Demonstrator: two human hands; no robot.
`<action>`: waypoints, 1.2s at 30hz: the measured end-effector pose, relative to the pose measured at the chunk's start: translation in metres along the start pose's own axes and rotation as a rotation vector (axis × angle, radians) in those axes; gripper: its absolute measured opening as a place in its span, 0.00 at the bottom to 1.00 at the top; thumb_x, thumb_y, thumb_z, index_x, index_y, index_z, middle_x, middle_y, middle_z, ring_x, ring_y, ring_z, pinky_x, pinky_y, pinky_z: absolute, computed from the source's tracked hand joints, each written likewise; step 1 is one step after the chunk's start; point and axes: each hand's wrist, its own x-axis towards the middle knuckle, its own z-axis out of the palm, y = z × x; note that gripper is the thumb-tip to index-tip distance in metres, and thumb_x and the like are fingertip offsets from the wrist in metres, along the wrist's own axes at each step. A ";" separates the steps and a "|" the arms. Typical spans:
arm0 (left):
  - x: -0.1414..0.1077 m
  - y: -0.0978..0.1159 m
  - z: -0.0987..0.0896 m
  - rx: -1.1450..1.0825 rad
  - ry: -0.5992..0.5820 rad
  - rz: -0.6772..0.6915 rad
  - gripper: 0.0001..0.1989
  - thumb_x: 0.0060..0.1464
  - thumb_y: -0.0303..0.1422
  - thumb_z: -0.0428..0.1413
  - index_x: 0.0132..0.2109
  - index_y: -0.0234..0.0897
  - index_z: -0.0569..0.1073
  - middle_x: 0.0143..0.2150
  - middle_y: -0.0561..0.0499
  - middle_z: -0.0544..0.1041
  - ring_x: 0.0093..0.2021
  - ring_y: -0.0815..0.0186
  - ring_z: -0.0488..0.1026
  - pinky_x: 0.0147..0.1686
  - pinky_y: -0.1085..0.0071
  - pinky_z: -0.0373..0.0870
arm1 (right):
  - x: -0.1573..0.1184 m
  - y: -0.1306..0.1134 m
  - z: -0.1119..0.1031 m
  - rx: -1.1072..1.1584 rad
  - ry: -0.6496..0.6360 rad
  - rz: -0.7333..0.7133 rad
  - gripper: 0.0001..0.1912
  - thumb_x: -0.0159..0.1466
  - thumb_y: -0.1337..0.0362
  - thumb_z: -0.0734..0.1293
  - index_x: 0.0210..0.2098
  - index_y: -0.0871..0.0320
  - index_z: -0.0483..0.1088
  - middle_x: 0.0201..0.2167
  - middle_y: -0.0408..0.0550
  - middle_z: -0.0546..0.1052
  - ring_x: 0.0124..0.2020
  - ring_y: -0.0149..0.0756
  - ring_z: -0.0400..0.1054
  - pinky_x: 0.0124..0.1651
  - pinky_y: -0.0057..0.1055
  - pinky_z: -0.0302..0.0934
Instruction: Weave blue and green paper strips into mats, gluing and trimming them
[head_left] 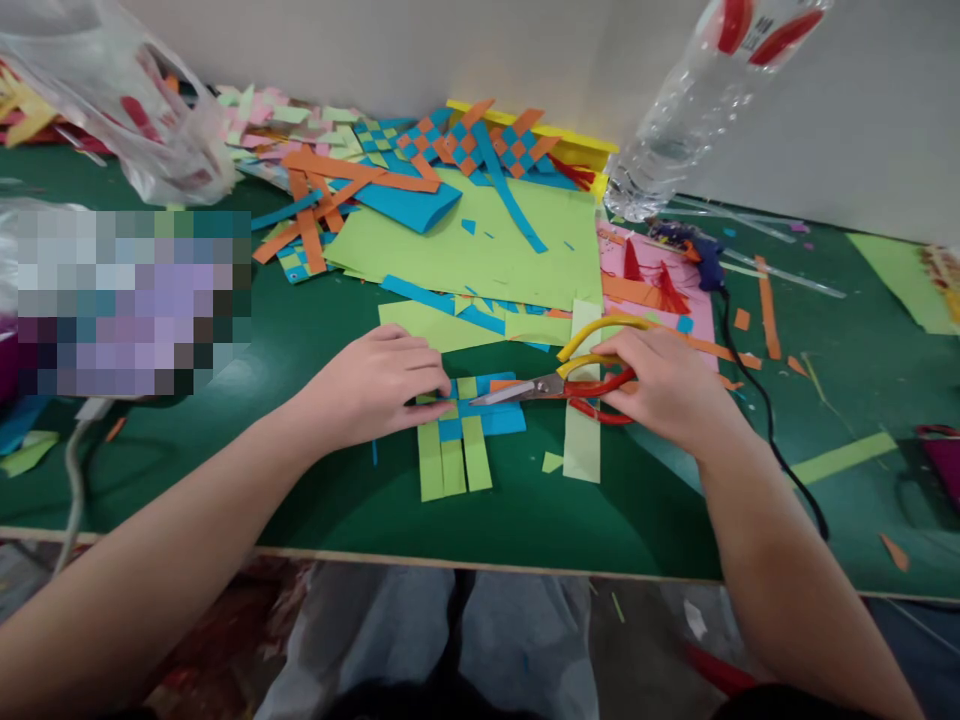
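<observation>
A small weave of blue and light green paper strips [476, 452] lies on the green tabletop, its green ends toward me and blue ends to the right. My left hand [382, 385] is closed at the weave's left edge, thumb and curled fingers pressed on it. In my right hand [656, 385] is a pair of scissors [551, 388] with yellow and red handles. Their blades point left, with the tips over the middle of the weave. Under the scissors' handles runs a pale green strip [583, 445].
Green sheets [525, 235] lie behind my hands, with finished woven fish shapes [465, 145] beyond. A plastic bottle [667, 120] stands at the back right, near a glue gun [697, 252] with a black cord. A plastic bag [165, 130] sits back left. Paper scraps litter the table.
</observation>
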 end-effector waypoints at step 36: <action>-0.001 0.001 0.002 -0.065 -0.071 -0.018 0.15 0.65 0.37 0.49 0.56 0.42 0.71 0.55 0.45 0.74 0.56 0.56 0.69 0.53 0.59 0.63 | 0.003 0.019 -0.004 0.105 0.078 0.716 0.27 0.52 0.51 0.72 0.47 0.55 0.66 0.47 0.57 0.75 0.48 0.55 0.71 0.47 0.50 0.66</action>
